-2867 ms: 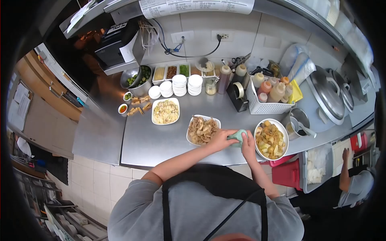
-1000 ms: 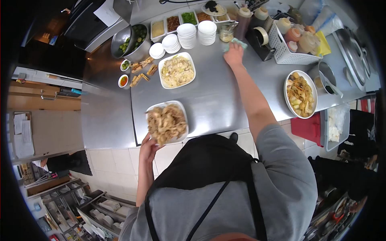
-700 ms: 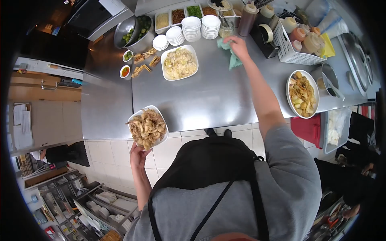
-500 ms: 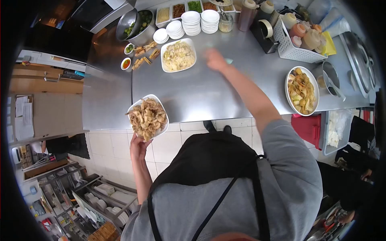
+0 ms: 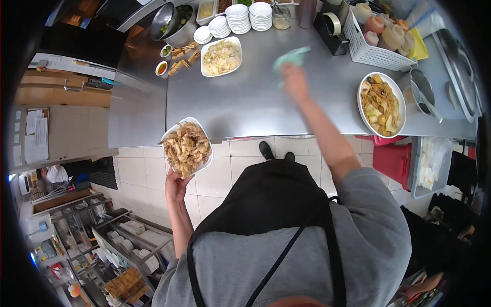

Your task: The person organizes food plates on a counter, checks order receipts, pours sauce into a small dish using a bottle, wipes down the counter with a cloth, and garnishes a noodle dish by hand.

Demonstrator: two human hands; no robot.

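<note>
My left hand (image 5: 177,185) grips the near edge of a white dish (image 5: 203,165) heaped with golden fried food (image 5: 186,147), held by the counter's front edge. Over the steel counter (image 5: 225,110), my right hand (image 5: 294,79) is closed on a pale green cloth (image 5: 292,57). Motion blurs its fingers. Left of the cloth stands a white square dish (image 5: 205,68) of pale, shredded-looking food. A white oval dish (image 5: 361,105) of noodles and vegetables sits at the counter's right end.
Small white plates (image 5: 237,19) stand in stacks at the back. A white basket (image 5: 365,47) holds squeeze bottles, beside a tape dispenser (image 5: 331,38). Two sauce cups and wooden clips (image 5: 180,65) lie back left. A metal pot (image 5: 422,84) stands at the right.
My right hand has moved to the right with the cloth, which now shows more fully. My left hand still holds the dish of fried food. The camera view has shifted slightly.
</note>
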